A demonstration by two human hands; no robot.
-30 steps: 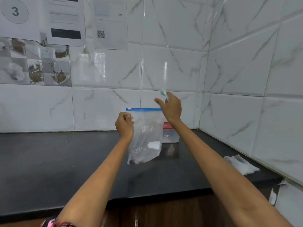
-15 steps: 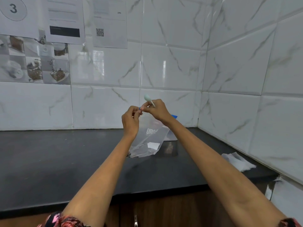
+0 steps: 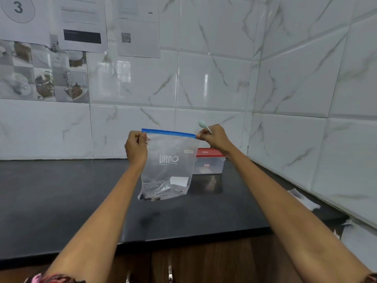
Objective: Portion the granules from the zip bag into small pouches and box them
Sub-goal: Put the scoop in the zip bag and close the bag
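A clear zip bag [image 3: 167, 168] with a blue zip strip hangs above the black counter, stretched flat between both hands. A few dark granules lie in its bottom left corner. My left hand [image 3: 136, 149] pinches the bag's top left corner. My right hand [image 3: 214, 137] pinches the top right corner and also holds a small pale green spoon [image 3: 204, 125], whose bowl sticks up behind the fingers. Behind the bag a clear box with a red lid [image 3: 211, 161] stands on the counter against the wall.
The black counter [image 3: 61, 201] runs from the left to the tiled corner on the right. Crumpled white pouches or paper [image 3: 304, 201] lie by the right wall. Paper sheets hang on the tiles at the upper left. Wooden cabinet doors sit below the counter edge.
Half a second ago both hands were together at the bag's top with the bag slanted. My right hand has slid right along the blue strip, and the bag now hangs flat and upright.
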